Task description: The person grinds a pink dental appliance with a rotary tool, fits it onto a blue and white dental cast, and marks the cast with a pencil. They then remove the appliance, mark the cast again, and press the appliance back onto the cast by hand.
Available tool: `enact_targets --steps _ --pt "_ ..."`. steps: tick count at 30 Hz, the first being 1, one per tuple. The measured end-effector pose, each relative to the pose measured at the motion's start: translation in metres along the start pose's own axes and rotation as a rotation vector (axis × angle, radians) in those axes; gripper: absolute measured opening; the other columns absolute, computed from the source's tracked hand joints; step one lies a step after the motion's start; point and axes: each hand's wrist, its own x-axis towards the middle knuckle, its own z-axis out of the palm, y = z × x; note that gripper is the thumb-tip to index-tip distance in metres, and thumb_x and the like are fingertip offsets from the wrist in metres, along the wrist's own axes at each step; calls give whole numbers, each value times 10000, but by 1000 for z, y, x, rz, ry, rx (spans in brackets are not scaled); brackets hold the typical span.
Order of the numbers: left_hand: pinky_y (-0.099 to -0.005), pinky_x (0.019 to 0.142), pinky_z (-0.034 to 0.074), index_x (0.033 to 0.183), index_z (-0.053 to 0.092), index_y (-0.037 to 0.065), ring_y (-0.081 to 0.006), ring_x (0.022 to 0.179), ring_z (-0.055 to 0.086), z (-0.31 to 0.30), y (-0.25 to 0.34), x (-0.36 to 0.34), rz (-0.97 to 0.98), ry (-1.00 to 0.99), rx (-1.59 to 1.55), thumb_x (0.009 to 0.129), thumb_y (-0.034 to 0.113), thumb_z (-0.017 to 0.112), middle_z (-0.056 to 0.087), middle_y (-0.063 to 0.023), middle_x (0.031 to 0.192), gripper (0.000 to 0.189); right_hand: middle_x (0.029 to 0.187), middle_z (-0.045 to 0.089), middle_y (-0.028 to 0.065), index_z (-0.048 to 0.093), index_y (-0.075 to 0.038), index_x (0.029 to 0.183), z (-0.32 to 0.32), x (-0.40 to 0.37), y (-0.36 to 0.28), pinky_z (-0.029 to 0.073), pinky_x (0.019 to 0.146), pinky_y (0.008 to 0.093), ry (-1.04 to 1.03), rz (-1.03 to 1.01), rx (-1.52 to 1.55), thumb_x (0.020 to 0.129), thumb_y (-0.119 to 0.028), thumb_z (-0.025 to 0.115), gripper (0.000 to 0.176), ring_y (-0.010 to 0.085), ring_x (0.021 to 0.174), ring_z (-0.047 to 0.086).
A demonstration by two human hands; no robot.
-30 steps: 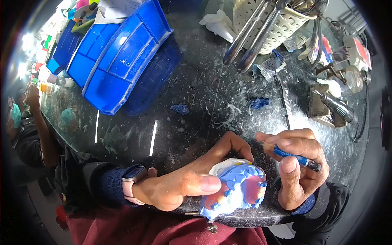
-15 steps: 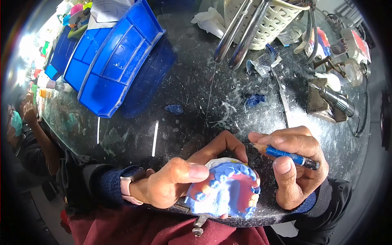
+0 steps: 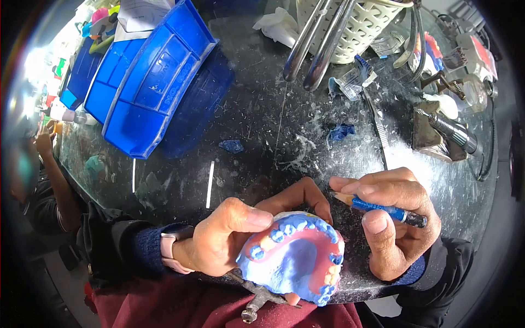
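in the head view, your left hand (image 3: 219, 243) is holding its grip closed around the denture model (image 3: 292, 262), thumb lying over the top and fingers curling behind it. the model, a pink base with blue material along the arch, is sitting near you over the near edge of the tabletop (image 3: 257, 136), tilting its hollow side up, with a metal mount (image 3: 257, 303) sticking out underneath. your right hand (image 3: 394, 229) is pinching a blue pencil (image 3: 380, 209) in a closed grip just right of the model. its point is aiming left, just beside your left fingertips and, as far as i can tell, not touching the arch. blue trays (image 3: 153, 82) are lying far left, a white basket (image 3: 361, 27) is standing far centre, and another person's arm (image 3: 46, 164) is showing at the left edge. i am judging that you are lining up to mark the model. the next move is calling for a steady left hold and a light, short stroke onto the rim.
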Motion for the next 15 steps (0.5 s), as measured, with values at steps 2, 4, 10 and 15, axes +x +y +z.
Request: enact_targets --steps 2,4,10,15 --pt "-554 873 423 1231 206 1 -514 1113 427 0 1 0 -18 12 35 743 429 420 451 -332 1143 684 940 557 187 499 26 1012 0 0 0 500 789 348 2 0 1 899 -175 508 231 294 923 612" --pt "-556 879 417 1249 191 5 -518 1110 428 0 1 0 -27 20 41 742 433 418 444 -341 1149 701 939 559 189 500 27 1010 0 0 0 499 790 350 1 -6 -2 899 -175 508 230 293 922 612" --pt "-558 880 404 1376 25 89 -535 1080 442 1 5 0 -79 -3 70 757 455 400 359 -448 1171 812 933 563 192 504 26 1007 0 1 1 498 791 353 -4 -17 0 900 -174 506 227 293 917 614" --pt "-326 900 414 1185 277 -19 -210 1036 526 1 -2 0 6 -13 -113 746 360 435 488 -177 1122 601 933 566 186 509 22 1007 0 1 1 497 789 348 -8 -11 -6 901 -174 502 223 285 916 615"
